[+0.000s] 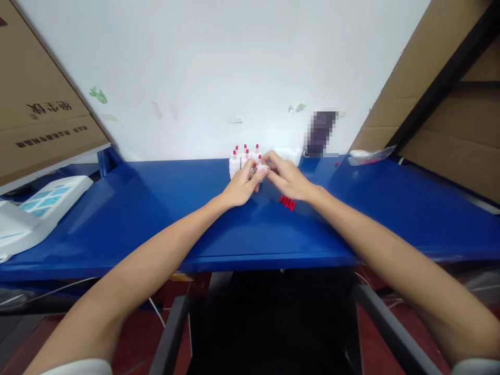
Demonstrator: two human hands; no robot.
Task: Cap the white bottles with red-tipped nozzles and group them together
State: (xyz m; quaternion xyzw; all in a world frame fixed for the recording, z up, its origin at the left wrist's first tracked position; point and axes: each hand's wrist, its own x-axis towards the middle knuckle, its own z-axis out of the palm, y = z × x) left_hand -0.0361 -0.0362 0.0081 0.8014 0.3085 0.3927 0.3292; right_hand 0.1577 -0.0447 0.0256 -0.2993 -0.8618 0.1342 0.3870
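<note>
Both hands meet near the back middle of the blue table. My left hand [241,186] is closed around a small white squeeze bottle [263,167], which lies tilted, with a red tip showing by the left thumb. My right hand [286,176] has its fingers closed on the same bottle from the other side; its fingertips are partly hidden. Just behind the hands stand several upright white bottles [234,165] with red caps. More white bottles [288,155] are grouped behind my right hand. Under the right wrist lies a cluster of loose red caps [288,202].
A blue table [156,208] runs along a white wall. A white device [50,205] sits at the left. A blurred dark phone-like object [322,133] leans on the wall. At the back right lies a clear plastic bag [373,155]. Cardboard [453,125] flanks the right side.
</note>
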